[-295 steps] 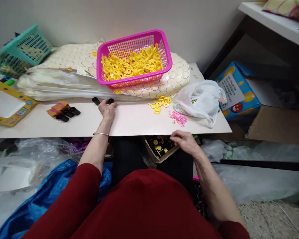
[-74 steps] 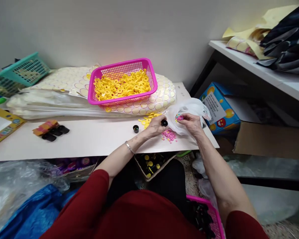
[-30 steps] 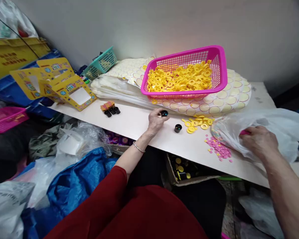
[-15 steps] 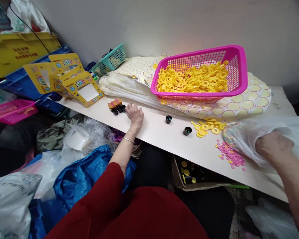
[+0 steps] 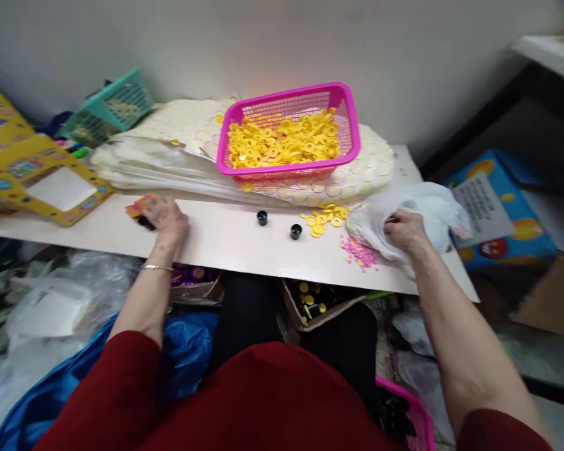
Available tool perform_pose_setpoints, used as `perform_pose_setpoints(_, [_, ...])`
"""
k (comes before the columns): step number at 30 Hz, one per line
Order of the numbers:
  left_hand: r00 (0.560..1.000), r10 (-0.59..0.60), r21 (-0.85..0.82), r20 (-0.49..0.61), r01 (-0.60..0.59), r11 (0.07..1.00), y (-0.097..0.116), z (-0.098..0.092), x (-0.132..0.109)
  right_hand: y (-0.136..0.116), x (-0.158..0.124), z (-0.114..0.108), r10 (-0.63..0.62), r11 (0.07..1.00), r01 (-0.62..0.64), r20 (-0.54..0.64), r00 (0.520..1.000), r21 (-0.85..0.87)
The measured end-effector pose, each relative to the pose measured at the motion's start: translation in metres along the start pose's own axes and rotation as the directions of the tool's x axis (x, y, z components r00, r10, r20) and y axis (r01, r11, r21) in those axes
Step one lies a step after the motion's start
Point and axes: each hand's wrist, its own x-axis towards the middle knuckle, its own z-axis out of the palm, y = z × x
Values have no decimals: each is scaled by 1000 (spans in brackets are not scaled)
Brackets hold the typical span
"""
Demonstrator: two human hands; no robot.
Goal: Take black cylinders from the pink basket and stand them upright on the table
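Observation:
My left hand [image 5: 169,220] is at the left part of the table, over a black cap [image 5: 146,223] and beside an orange-and-pink block [image 5: 138,205]. Its fingers are blurred and partly hidden. At the mouth of a white plastic bag [image 5: 435,210], my right hand [image 5: 405,232] is closed with its fingers curled. Something dark shows at the fingertips, too small to name. Between the hands stand two small black caps, one [image 5: 262,218] left of the other [image 5: 296,232], with small bits inside. Pink pieces [image 5: 360,254] and yellow rings [image 5: 326,218] lie loose left of the bag.
A pink basket [image 5: 289,169] of yellow rings rests on circle-patterned sheets [image 5: 371,166] at the back. Yellow window boxes [image 5: 51,181] stand left, before a teal basket [image 5: 122,103]. Below the table edge is a carton [image 5: 310,322] of black-and-yellow pieces.
The view has swung right, bringing a blue carton into sight. My left hand has moved onto the black caps by the block. My right hand has drawn back to the bag's mouth.

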Motion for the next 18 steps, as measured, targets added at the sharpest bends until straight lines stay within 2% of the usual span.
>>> perform_pose_setpoints(2, [997,54,-47,-62,-57,997,11,-2,-6,2,-12,-3,53,993,-43,-88,995,108])
perform_pose_setpoints(4, [983,153,-205,-98,-171,964,30,-1,-19,-1,-24,-6,124,896,-36,-172,977,442])
perform_pose_setpoints(6, [961,270,-445,-60,-268,854,61,2,-43,-10,-38,-10,145,789,17,-214,966,614])
perform_pose_setpoints(7, [942,337,-564,-5,-281,777,80,4,-59,-15,-45,-13,134,763,42,-222,966,645])
perform_pose_setpoints(8, [903,426,-663,49,-290,690,100,6,-76,-22,-52,-15,113,753,61,-220,969,656])
perform_pose_setpoints(9, [845,528,-729,89,-306,612,122,8,-93,-30,-59,-18,83,749,76,-208,975,658])
perform_pose_setpoints(10, [781,613,-769,124,-314,556,143,11,-111,-37,-66,-19,49,749,88,-188,981,656])
perform_pose_setpoints(13, [620,764,-847,177,-299,439,200,23,-154,-57,-83,-20,-53,769,99,-92,994,632])
perform_pose_setpoints(15, [531,825,-871,192,-295,392,228,32,-174,-63,-89,-17,-120,802,126,-49,992,584])
perform_pose_setpoints(18, [450,874,-876,184,-328,353,256,43,-192,-60,-91,-13,-248,866,240,-41,968,439])
